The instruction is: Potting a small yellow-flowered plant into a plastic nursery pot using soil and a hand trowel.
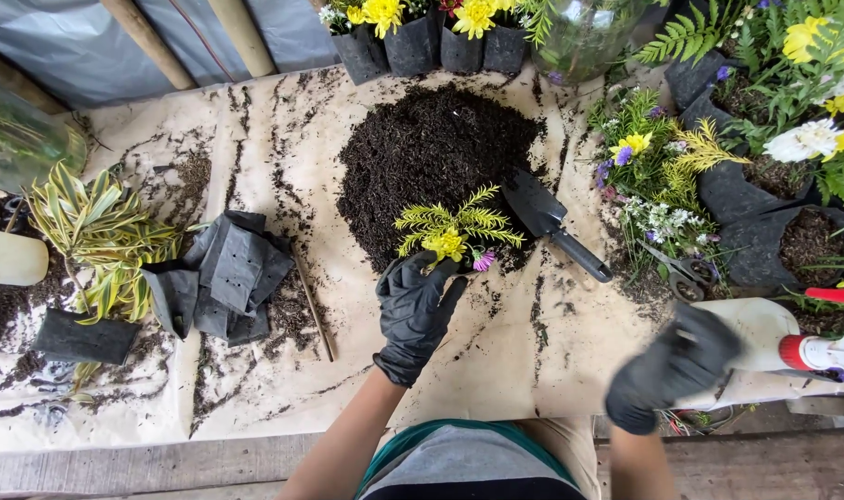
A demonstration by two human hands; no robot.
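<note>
A small yellow-flowered plant (452,231) is gripped at its base by the gloved left hand (415,313), just at the edge of the soil heap (431,148) on the paper-covered worktop (255,120); the gloved right hand (676,366), blurred, is closed on a white spray bottle (792,347); a black trowel (552,222) is seen beside the heap.

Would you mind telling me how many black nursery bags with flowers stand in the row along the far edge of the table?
4, side by side beyond the soil heap: first bag, second bag, third bag, fourth bag. More may lie beyond the picture's top edge.
</note>
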